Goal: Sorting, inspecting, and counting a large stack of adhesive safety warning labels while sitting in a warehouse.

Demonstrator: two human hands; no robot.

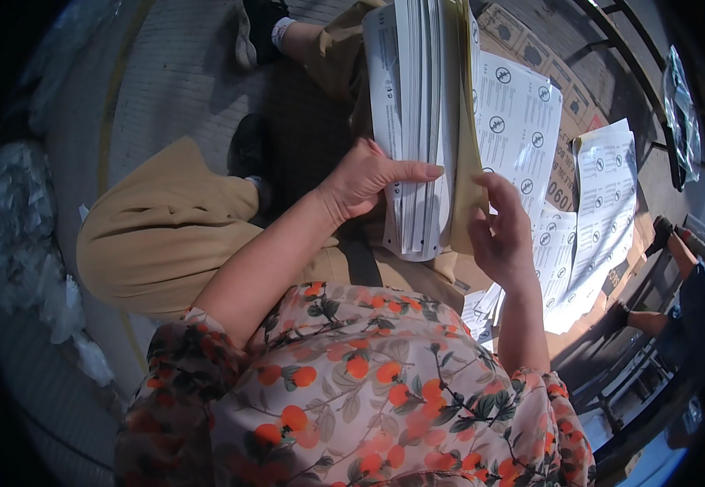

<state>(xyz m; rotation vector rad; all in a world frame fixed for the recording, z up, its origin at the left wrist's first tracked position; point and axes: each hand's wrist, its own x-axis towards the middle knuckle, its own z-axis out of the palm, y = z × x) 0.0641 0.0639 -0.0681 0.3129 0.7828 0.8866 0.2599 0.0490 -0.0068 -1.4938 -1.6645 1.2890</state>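
A thick stack of white printed sheets (419,105) stands on edge in front of me, its leaves slightly fanned. My left hand (360,180) grips the stack from the left, with the thumb laid across the leaf edges and the other fingers mostly hidden behind. On the right side of the stack is a yellowish sheet (467,122), bent a little away from the white leaves. My right hand (502,227) has curled fingers at this sheet's right edge, thumb and forefinger close to it. More white printed sheets (516,122) lie just beyond the right hand.
Further printed sheets (604,195) rest on a brown cardboard box (567,142) at the right. Dark metal bars (636,49) rise behind it, with clear plastic (679,114) hanging there. Plastic bags (23,235) lie along the left. Another person's leg (648,322) shows at the far right.
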